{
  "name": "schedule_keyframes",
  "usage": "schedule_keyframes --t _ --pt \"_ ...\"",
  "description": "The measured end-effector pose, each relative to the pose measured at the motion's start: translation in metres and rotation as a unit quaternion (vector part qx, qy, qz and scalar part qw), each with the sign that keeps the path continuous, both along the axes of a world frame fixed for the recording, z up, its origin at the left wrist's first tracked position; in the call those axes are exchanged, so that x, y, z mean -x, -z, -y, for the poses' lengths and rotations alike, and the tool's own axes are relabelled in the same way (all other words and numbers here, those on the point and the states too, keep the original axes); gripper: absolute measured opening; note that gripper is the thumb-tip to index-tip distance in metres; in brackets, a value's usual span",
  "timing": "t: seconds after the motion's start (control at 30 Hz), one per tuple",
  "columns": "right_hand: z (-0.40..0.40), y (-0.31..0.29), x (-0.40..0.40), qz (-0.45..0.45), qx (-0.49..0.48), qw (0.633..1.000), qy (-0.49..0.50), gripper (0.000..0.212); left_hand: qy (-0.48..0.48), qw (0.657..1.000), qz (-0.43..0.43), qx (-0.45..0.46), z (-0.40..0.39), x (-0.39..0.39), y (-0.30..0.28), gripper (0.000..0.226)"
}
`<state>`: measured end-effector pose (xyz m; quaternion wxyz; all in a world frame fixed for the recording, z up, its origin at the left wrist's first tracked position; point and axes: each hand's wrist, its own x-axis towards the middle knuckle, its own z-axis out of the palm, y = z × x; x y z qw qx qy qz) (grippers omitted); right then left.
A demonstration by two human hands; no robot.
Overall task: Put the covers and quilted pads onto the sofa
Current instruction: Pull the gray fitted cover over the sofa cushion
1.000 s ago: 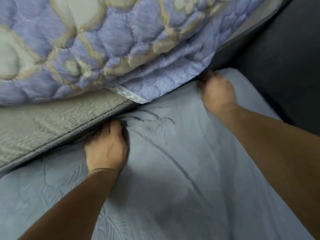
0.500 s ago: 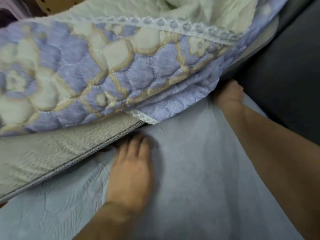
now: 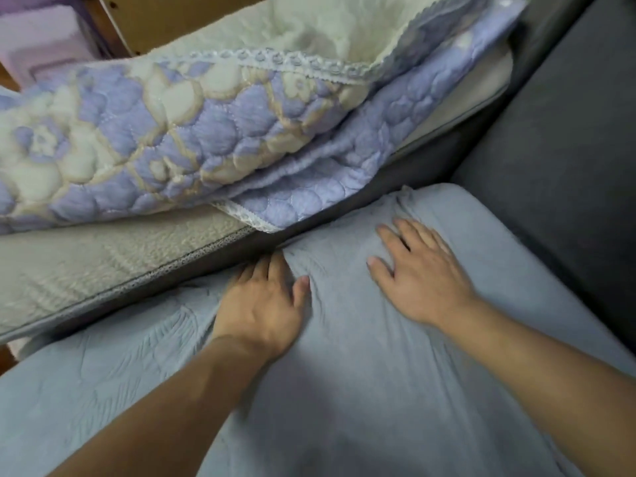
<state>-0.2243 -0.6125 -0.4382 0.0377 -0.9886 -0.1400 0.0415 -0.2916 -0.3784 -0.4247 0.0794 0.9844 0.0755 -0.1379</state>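
A: Item one, nearest, lower frame?
B: Pale blue cover, embossed leaf pattern at lower left; it lay spread over a seat cushion and filled the bottom half of the frame; creased at its far edge near centre.

A: Item two, the hands?
B: Left hand, centre frame, lay palm down on the cover; fingers straight and apart, tips at the dark gap behind the cushion; gripping nothing. Right hand, right of centre, also flat on the cover; fingers spread, thumb out to the left; holding nothing.

A: Item three, beyond the hands?
B: Grey sofa, dark fabric, ran from centre to the right edge and upper right corner; the cover's far right corner touched it.

A: Item four, left middle?
B: Cream fleecy pad with grey woven trim; it lay tilted above the cover's far edge.

A: Item five, on top of that?
B: Quilted pad, lilac and cream floral, lace-edged, bunched and folded; it rested on the cream pad, one lace corner overhanging toward the cover; white fleece backing showed at top centre.

A: Item six, farthest?
B: Cardboard box, upper left; lilac object beside it, too blurred to identify.
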Motion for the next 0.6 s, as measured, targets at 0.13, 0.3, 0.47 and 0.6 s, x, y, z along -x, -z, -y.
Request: schedule_keyframes --t 0.13,0.3,0.47,0.6 --pt "-0.003 0.005 -0.04 -0.032 -0.024 0.999 0.018 0.071 -0.045 0.992 -0.11 0.045 0.0 -0.049 -0.004 0.069" --pt "-0.003 0.025 -0.06 0.052 -0.04 0.997 0.031 0.063 -0.098 0.98 -0.086 0.15 0.008 -0.1 0.038 0.07" --pt "-0.004 0.036 -0.074 0.14 0.0 0.99 -0.022 0.045 -0.082 0.996 0.015 -0.006 0.011 -0.077 0.043 0.076" --pt "-0.006 0.031 -0.084 0.139 0.033 0.988 -0.051 0.036 0.021 0.986 0.148 -0.069 0.027 -0.048 0.015 0.035"
